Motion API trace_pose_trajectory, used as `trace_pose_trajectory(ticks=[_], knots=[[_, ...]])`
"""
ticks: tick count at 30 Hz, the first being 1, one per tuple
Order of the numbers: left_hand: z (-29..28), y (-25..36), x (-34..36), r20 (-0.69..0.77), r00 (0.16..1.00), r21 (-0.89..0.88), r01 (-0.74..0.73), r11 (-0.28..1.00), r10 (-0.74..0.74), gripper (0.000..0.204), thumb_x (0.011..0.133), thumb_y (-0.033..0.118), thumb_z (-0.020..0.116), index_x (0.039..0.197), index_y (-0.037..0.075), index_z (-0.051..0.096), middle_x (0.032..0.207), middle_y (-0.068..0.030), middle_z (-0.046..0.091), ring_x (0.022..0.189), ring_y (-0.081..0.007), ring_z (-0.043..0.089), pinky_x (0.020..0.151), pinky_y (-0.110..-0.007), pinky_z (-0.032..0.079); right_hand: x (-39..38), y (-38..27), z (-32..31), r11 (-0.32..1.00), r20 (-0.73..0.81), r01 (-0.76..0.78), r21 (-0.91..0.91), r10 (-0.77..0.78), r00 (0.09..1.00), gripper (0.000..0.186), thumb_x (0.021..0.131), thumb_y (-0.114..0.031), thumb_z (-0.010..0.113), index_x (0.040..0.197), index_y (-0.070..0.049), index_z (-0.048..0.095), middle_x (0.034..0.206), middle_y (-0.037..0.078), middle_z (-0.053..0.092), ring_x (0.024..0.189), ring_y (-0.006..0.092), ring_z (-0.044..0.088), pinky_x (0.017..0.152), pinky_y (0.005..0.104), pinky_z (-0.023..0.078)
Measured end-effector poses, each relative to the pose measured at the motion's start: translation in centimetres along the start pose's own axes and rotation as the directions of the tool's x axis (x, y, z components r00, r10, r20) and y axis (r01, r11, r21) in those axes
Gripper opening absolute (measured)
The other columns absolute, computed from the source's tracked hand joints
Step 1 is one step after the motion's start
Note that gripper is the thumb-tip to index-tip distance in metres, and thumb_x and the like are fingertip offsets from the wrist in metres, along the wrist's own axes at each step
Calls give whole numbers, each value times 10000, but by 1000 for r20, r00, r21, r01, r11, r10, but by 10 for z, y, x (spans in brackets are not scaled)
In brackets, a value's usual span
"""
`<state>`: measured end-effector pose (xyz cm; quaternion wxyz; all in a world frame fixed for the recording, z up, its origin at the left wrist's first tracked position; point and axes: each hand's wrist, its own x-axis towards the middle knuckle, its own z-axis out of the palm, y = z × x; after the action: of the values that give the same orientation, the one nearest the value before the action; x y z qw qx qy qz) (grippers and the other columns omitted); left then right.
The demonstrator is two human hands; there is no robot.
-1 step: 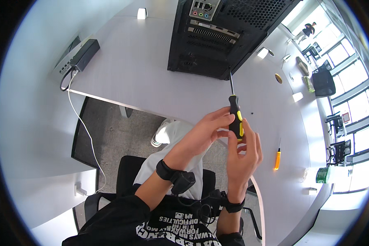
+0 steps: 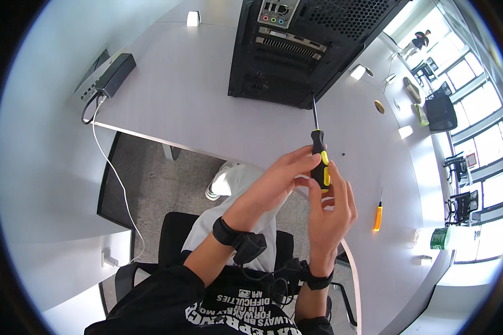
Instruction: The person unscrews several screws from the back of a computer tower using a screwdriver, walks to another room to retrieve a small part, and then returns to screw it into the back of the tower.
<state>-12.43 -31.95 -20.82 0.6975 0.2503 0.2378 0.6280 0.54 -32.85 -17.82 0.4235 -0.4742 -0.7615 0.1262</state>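
A screwdriver with a black and yellow handle points away from me. Its shaft tip meets the lower right corner of a black computer case, whose back panel faces me; the screw itself is too small to make out. My left hand closes on the handle from the left, with the thumb lying along it. From the right, my right hand pinches the butt end between thumb and fingers. A tiny dark piece, perhaps a screw, lies on the table to the right of the handle.
An orange-handled screwdriver rests on the pale table at right, near a bottle with a green label. At left, a black power adapter has a white cable running down. Farther right are chairs and another person.
The screwdriver's handle has shifted very slightly to the left, and the fingers of my right hand have moved a little with it. The computer case stays in place.
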Motion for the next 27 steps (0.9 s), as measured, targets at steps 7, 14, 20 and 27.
trace_pose_trajectory(ticks=[7, 14, 20, 27], knots=[[-9, -5, 6, 87, 996, 4, -17, 1000, 17, 426, 1025, 260, 541, 1369, 12, 507, 1083, -42, 620, 953, -107, 605, 833, -280, 515, -5, 2, 5, 991, -41, 129, -45, -131, 991, 439, 774, 42, 733, 1190, -97, 709, 1009, 71, 523, 808, 131, 534, 578, 255, 440], [-5, -9, 8, 15, 997, -44, -73, 996, 74, 435, 1008, 214, 564, 1385, 9, 497, 1117, -40, 632, 1007, -125, 626, 912, -274, 511, -7, 10, 3, 988, 3, 151, 41, -151, 989, 576, 855, -39, 696, 1401, -83, 517, 1087, 83, 500, 854, 140, 530, 603, 244, 430], [-11, -11, 9, 49, 997, -96, -53, 994, 58, 442, 981, 165, 542, 1393, 11, 499, 1143, -40, 627, 1023, -120, 613, 954, -307, 494, -7, 8, 0, 943, 44, -239, 231, 236, 971, 370, 932, -138, 660, 1266, -35, 540, 781, 74, 566, 629, 122, 519, 562, 265, 432], [-9, -7, 10, 60, 998, -115, -20, 993, 27, 463, 985, 252, 533, 1386, 21, 510, 1147, -55, 624, 976, -112, 594, 858, -303, 487, -3, -3, 2, 1000, 13, 30, -7, -30, 999, 290, 853, 7, 676, 1131, -71, 645, 838, 58, 509, 678, 150, 518, 582, 269, 442]])
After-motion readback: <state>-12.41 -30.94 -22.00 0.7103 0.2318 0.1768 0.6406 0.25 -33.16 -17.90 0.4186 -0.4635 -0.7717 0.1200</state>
